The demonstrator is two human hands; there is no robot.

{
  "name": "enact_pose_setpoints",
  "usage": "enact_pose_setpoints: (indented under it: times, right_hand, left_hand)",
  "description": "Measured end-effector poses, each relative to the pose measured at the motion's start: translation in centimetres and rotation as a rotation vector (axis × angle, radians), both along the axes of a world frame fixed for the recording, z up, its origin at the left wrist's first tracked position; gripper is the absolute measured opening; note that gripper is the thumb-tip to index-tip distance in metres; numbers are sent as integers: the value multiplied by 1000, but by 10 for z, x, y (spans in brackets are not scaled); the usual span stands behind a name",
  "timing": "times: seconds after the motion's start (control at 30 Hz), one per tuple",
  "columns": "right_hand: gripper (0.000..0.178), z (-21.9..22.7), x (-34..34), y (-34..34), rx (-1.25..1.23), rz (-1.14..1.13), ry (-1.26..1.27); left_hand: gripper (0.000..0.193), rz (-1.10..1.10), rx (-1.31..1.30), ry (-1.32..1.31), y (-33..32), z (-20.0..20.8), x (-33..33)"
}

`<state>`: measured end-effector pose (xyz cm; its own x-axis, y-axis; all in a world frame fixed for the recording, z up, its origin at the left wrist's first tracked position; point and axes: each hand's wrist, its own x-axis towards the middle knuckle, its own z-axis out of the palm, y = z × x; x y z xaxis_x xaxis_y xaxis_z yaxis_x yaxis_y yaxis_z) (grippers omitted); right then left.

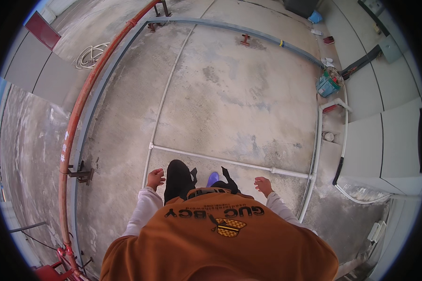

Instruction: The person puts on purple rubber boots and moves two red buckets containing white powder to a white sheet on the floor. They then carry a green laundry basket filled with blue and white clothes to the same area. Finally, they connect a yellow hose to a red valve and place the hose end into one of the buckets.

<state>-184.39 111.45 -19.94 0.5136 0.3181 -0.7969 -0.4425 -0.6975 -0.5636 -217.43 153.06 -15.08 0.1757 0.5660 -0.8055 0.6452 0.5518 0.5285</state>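
My left hand (155,179) hangs beside my raised black-trousered leg (177,178), its fingers loosely bent and a little apart, with nothing seen in it. On the other side of my body, my right hand (263,186) is held out in the air, fingers half curled and apart, also with nothing seen in it. Beyond both hands a thin white pipe (211,158) runs across the concrete floor. A purple shoe (213,178) shows between the black ties at my waist.
A red pipe (75,122) and a grey-blue pipe (86,100) run along the left; the grey-blue one bends across the far side. White pipes (314,154) and light cabinets (361,145) line the right. A green bucket (328,84) and a coiled hose (90,56) stand farther off.
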Motion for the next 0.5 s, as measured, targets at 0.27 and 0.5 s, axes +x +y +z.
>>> enact_pose_setpoints:
  times: [0.27, 0.5]
  right_hand:
    - [31, 18, 40, 57, 51, -51, 71]
    - [31, 47, 116, 197, 204, -15, 16]
  left_hand:
    - [30, -52, -2, 136, 53, -17, 36]
    - [31, -197, -77, 85, 121, -42, 125]
